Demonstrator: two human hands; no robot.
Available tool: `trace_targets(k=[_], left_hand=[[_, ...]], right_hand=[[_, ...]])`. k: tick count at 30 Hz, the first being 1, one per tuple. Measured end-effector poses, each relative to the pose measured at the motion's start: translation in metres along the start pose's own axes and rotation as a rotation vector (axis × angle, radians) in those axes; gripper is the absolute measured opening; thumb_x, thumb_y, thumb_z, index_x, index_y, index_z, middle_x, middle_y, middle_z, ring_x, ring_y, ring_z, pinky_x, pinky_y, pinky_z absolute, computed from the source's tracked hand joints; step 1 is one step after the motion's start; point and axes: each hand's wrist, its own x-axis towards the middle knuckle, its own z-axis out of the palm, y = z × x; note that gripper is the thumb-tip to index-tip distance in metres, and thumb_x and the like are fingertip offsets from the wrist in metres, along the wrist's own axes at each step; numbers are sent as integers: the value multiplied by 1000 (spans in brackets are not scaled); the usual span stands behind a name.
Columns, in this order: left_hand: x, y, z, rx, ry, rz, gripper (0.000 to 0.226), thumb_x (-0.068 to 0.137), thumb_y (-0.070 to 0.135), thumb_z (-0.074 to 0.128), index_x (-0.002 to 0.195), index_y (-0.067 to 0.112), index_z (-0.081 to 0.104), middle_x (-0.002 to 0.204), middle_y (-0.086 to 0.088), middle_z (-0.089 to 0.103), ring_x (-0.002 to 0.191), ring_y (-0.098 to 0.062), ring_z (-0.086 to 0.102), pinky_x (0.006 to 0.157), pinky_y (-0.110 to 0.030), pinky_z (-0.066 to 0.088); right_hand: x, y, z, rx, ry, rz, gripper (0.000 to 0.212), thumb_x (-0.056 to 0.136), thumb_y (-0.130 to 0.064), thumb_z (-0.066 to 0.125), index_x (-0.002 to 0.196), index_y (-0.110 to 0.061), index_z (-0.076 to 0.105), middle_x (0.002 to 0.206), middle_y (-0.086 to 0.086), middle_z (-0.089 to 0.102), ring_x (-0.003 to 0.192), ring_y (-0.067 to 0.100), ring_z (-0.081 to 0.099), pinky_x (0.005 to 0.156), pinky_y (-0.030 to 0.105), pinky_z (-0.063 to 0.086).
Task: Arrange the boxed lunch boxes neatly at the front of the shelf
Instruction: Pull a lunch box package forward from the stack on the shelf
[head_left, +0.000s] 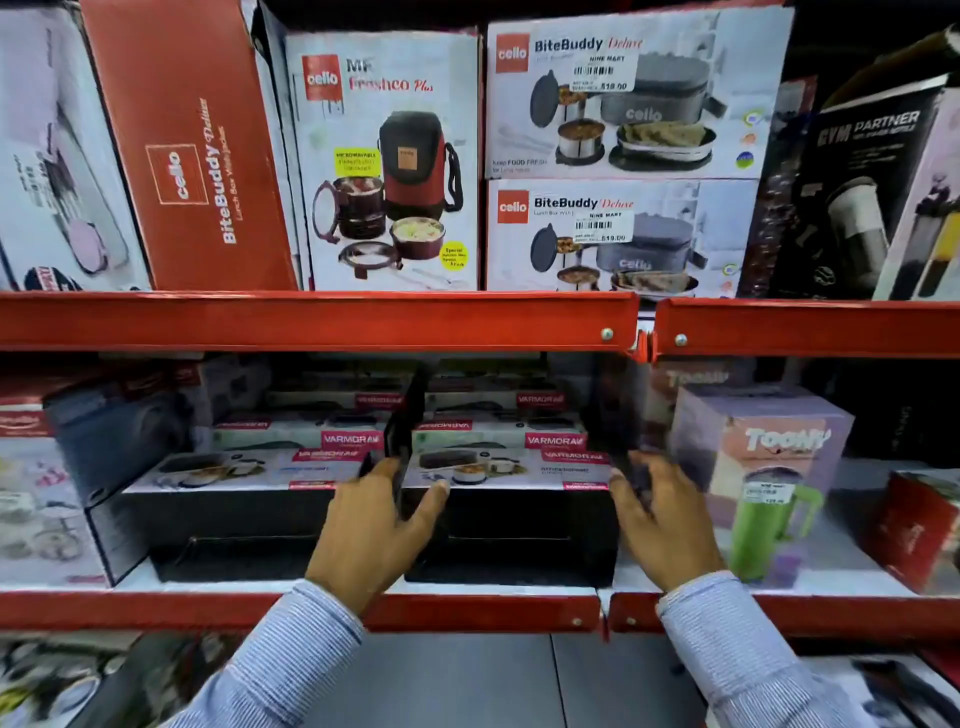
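Black Varmora lunch box boxes sit in two stacks on the red shelf (291, 610), nearly lined up.

From the head camera: the left stack (228, 499) looks set at the front edge. The right stack (511, 514) is between both hands. The left hand (382, 525) wraps its left corner, fingers curled on it. The right hand (657, 525) is open, fingers spread flat at its right side. I think only small straightening is left.
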Motion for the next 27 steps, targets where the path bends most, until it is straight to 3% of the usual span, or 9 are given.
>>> trace_targets(k=[5, 8, 10, 13, 15, 19, 22, 24, 27], left_hand=[[5, 5, 8, -137, -173, -223, 73, 82, 67, 52, 121, 6, 54, 60, -3, 60, 60, -14, 59, 56, -31, 40], [3, 9, 8, -257, -215, -303, 75, 84, 64, 53, 134, 8, 50, 80, -2, 69, 76, -15, 63, 68, -30, 44], [1, 11, 3, -333, -197, -342, 76, 86, 61, 52, 141, 9, 44, 97, -2, 67, 89, -21, 61, 80, -30, 43], [-4, 10, -10, -476, -177, -342, 75, 74, 74, 50, 118, 15, 66, 80, -3, 69, 78, -21, 63, 77, -40, 50], [-6, 4, -14, -553, -171, -334, 70, 69, 81, 50, 96, 21, 73, 88, -2, 76, 90, -22, 69, 86, -36, 52], [-9, 1, -10, -701, -88, -407, 61, 69, 77, 61, 78, 16, 57, 76, -10, 68, 81, -36, 68, 82, -50, 57], [-12, 3, -2, -601, 15, -361, 40, 80, 52, 67, 88, 13, 59, 80, -9, 71, 79, -33, 69, 71, -45, 58], [-13, 0, 3, -567, 33, -348, 29, 83, 40, 70, 95, 18, 59, 90, -7, 75, 85, -29, 72, 79, -50, 59], [-14, -7, 12, -536, 24, -305, 36, 82, 25, 74, 112, 21, 54, 105, 8, 74, 88, -10, 71, 89, -41, 57]], right_hand=[[13, 5, 6, 130, -266, 340, 43, 87, -51, 47, 122, -28, 58, 131, 11, 62, 122, 35, 54, 106, 40, 40], [11, 10, 6, 244, -293, 381, 51, 78, -61, 48, 123, -38, 55, 129, 2, 62, 118, 28, 56, 104, 47, 43], [9, 9, 2, 307, -289, 353, 45, 83, -55, 48, 124, -37, 55, 120, -6, 61, 111, 20, 56, 102, 40, 42], [6, 9, -9, 401, -227, 278, 23, 91, -38, 47, 103, -27, 63, 108, -3, 65, 101, 18, 58, 92, 36, 43], [4, 10, -15, 509, -178, 297, 19, 88, -38, 51, 95, -27, 65, 105, 0, 69, 100, 21, 63, 93, 44, 50], [-2, 11, -19, 641, -90, 286, 21, 80, -42, 61, 87, -23, 66, 95, 8, 74, 95, 27, 69, 86, 46, 55], [-5, 14, -15, 609, -20, 209, 11, 81, -26, 68, 90, -20, 66, 93, 5, 74, 89, 21, 68, 80, 34, 56], [-5, 18, -11, 628, -46, 205, 23, 82, -14, 69, 104, -19, 62, 92, 2, 70, 83, 13, 65, 72, 15, 54], [-6, 27, -3, 606, -133, 202, 39, 81, -4, 68, 116, -17, 56, 90, -2, 65, 80, 4, 61, 65, 5, 49]])
